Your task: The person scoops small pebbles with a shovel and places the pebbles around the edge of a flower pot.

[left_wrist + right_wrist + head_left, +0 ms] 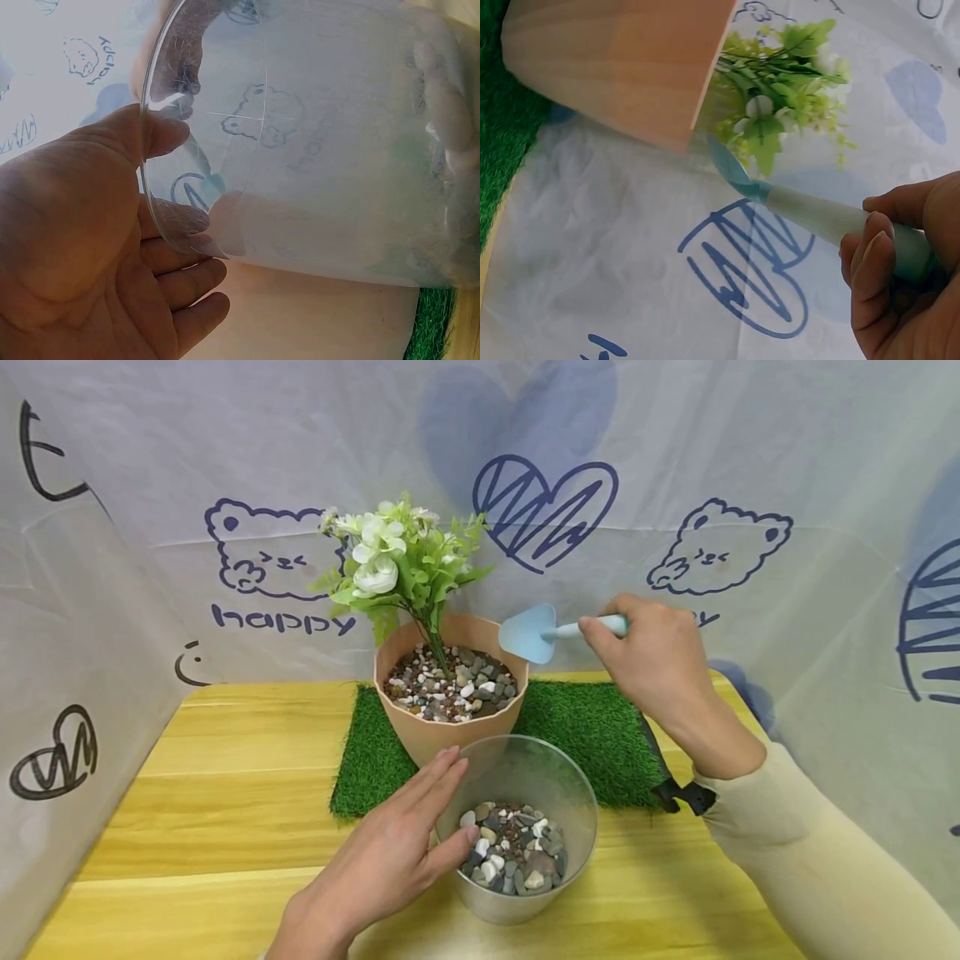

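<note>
Right hand [652, 647] grips blue trowel [528, 635] beside flowerpot [438, 735], on its right; left hand [382, 856] holds clear bucket [576, 793] by rim, in front of flowerpot.

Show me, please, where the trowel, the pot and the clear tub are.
Trowel [529, 635]: head view, on the blade.
Pot [619, 67]: right wrist view, on the outer wall.
Clear tub [504, 907]: head view, on the near wall, low.

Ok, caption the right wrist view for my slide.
The right hand grips a trowel near a peach pot of white flowers.
</note>
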`<state>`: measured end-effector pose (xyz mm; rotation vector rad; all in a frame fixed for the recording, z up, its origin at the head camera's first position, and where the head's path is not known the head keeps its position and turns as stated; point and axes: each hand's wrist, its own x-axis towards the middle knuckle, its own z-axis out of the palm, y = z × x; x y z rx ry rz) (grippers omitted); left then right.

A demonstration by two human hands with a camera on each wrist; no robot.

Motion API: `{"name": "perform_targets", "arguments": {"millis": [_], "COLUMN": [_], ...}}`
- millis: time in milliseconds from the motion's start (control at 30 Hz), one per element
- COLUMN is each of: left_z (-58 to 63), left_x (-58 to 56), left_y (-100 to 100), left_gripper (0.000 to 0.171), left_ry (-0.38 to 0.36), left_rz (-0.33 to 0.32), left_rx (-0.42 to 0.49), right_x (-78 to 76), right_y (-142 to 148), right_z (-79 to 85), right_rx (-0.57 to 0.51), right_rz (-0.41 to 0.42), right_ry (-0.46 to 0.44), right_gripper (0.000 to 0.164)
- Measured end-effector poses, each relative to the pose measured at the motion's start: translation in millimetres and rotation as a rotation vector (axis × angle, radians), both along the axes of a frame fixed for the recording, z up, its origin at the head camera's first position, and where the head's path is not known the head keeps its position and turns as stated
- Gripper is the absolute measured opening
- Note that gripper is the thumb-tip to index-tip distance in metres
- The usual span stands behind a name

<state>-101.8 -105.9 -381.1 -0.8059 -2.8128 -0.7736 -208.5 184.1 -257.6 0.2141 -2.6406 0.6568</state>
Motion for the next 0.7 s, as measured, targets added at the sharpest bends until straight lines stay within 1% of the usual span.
{"name": "perform_targets", "arguments": {"millis": [133, 233, 300, 500, 600, 700], "left_z": [0.3, 0.3, 0.2, -0.2, 0.0, 0.5], "left_x": [-0.2, -0.3, -0.4, -0.4, -0.2, -0.1], "left_y": [0, -1, -1, -1, -1, -1], "left_gripper": [0.072, 0.072, 0.072, 0.072, 0.072, 0.072], "left_ry": [-0.006, -0.012, -0.014, -0.021, -0.021, -0.018], "left_rz": [0.001, 0.001, 0.001, 0.002, 0.001, -0.002], "left_rx": [-0.001, 0.002, 0.003, -0.003, -0.004, -0.005], "right_x": [12.8, 25.0, 34.4, 62.3, 73.4, 82.6], "right_y": [5, 9, 12, 20, 23, 24], "right_z": [2.5, 7.0, 11.3, 26.1, 31.9, 35.6], "right_rx": [-0.070, -0.114, -0.127, -0.097, -0.062, 0.007], "right_rz": [-0.013, -0.018, -0.014, 0.023, 0.040, 0.076], "right_ry": [0.006, -0.010, -0.037, -0.112, -0.117, -0.093], "right_gripper": [0.034, 0.035, 0.036, 0.032, 0.027, 0.022]}}
